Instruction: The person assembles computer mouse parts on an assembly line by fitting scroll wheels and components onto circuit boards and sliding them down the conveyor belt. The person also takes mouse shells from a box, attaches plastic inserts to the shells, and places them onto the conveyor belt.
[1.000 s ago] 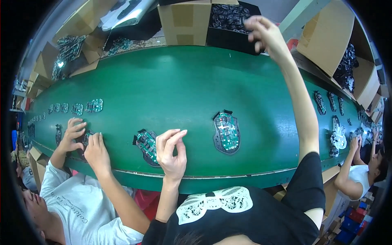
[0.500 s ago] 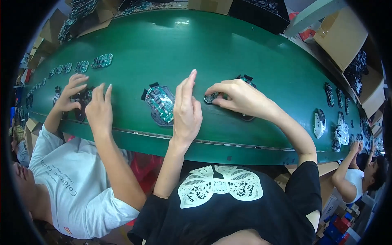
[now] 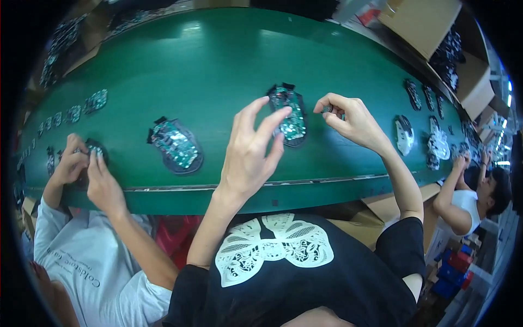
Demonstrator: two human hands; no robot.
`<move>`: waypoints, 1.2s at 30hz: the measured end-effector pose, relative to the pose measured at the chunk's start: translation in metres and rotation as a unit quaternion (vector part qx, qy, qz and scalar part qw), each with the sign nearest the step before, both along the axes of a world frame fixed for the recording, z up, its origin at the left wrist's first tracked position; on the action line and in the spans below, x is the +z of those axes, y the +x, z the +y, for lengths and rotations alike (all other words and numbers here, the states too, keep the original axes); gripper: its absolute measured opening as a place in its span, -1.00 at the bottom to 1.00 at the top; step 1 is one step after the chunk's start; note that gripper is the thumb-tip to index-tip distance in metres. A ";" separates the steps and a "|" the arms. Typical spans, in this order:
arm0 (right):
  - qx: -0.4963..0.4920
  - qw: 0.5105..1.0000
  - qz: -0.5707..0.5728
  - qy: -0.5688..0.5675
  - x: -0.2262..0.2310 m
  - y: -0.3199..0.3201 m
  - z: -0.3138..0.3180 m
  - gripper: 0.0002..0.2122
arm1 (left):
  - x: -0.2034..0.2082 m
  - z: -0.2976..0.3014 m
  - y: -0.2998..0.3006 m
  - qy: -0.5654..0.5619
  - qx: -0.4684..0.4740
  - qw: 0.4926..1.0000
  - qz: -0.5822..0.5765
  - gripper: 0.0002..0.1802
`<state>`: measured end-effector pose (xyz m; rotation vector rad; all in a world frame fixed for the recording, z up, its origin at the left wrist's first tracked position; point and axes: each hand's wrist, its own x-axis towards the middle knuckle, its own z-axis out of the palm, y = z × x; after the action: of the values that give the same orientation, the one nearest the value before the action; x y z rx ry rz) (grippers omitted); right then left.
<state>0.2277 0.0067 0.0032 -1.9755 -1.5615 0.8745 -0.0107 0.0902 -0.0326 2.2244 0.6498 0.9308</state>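
Note:
My left hand (image 3: 248,147) is over the left side of a dark shell with a green circuit board (image 3: 294,122) in it, fingers spread. Its fingertips overlap the board; whether they press on it I cannot tell. To the right, apart from that shell, my right hand (image 3: 354,121) pinches a small round dark part (image 3: 328,109), mostly hidden by the fingers. A second dark shell with a green board (image 3: 175,144) lies to the left of my left hand, untouched.
The green work surface (image 3: 218,71) curves across. A co-worker's hands (image 3: 90,174) handle a dark shell at left. Loose green boards (image 3: 97,100) line the far left. White-and-dark shells (image 3: 404,135) and dark pieces (image 3: 412,94) lie right. Cardboard boxes (image 3: 419,24) stand behind.
My view has shifted. My left hand has opened its fingers and come over the right-hand shell. My right hand has moved off that shell to the right, keeping the small round part.

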 end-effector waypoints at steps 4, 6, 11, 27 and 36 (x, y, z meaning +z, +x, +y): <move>-0.030 0.994 -0.093 -0.050 -0.010 0.014 -0.025 -0.71 | -0.010 -0.005 0.017 0.048 -0.046 0.991 0.117 -0.39; -0.043 0.994 -0.089 -0.036 -0.019 0.013 -0.030 -0.69 | -0.014 -0.001 0.020 0.089 -0.042 0.980 0.173 -0.39; -0.071 0.995 -0.054 -0.037 -0.026 0.016 -0.033 -0.64 | -0.013 0.007 0.021 0.106 -0.059 0.975 0.188 -0.44; 0.022 0.977 -0.149 0.152 -0.013 -0.018 -0.015 -0.71 | -0.008 -0.003 0.002 0.096 -0.074 0.961 0.248 -0.31; -0.061 0.990 -0.027 0.122 -0.030 -0.039 0.010 -0.74 | -0.014 -0.010 0.005 0.088 -0.076 0.964 0.239 -0.40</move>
<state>0.1891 0.0169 -0.0265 -1.9068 -1.4815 0.5569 -0.0056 0.0798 -0.0463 2.6449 0.6109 0.3822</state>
